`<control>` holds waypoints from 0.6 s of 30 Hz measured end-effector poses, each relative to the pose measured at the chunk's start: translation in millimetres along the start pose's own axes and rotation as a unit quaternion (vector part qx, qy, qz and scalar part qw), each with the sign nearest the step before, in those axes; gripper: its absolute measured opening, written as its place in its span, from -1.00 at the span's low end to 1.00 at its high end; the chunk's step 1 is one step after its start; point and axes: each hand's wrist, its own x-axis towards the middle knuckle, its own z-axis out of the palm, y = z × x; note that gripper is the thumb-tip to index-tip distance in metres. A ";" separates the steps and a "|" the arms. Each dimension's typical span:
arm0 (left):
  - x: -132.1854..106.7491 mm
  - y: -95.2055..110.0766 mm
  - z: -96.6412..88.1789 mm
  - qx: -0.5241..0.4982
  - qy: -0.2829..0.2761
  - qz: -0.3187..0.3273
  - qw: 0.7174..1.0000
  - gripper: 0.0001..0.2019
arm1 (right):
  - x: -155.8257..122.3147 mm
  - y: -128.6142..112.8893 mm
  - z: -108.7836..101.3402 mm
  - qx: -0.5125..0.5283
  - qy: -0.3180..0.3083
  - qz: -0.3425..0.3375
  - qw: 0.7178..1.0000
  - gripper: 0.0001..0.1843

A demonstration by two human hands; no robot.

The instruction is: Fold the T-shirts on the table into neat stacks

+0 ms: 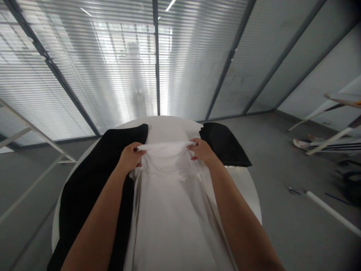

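A white garment (169,203) lies stretched along a round white table (245,188), running from the far side toward me. My left hand (130,157) is closed on the left end of its bunched far edge. My right hand (202,151) is closed on the right end of the same edge, and the cloth is pulled taut between the two hands. A black garment (87,188) lies under my left forearm, over the table's left side. Another black cloth (225,145) is at the far right of the table.
Glass walls with white blinds (118,75) stand behind the table. Grey floor surrounds it. White metal frames (34,131) stand at the left. At the right are white table legs (329,139), a shoe (300,143) and a white tube (332,212) on the floor.
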 end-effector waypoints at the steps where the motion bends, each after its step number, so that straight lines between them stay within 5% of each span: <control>1: 1.4 -0.5 1.6 -0.027 0.009 0.006 1.000 -0.65 | 0.3 -1.0 0.8 0.041 0.014 -0.001 0.999 -0.79; 9: 10.7 -10.7 2.5 -0.154 0.086 0.120 0.977 -0.65 | 2.5 -5.2 6.9 0.232 0.027 -0.108 0.966 -0.64; 18: 10.4 -13.0 4.5 -0.158 0.126 0.304 0.931 -0.77 | 9.5 10.8 12.4 0.267 0.014 -0.168 0.949 -0.65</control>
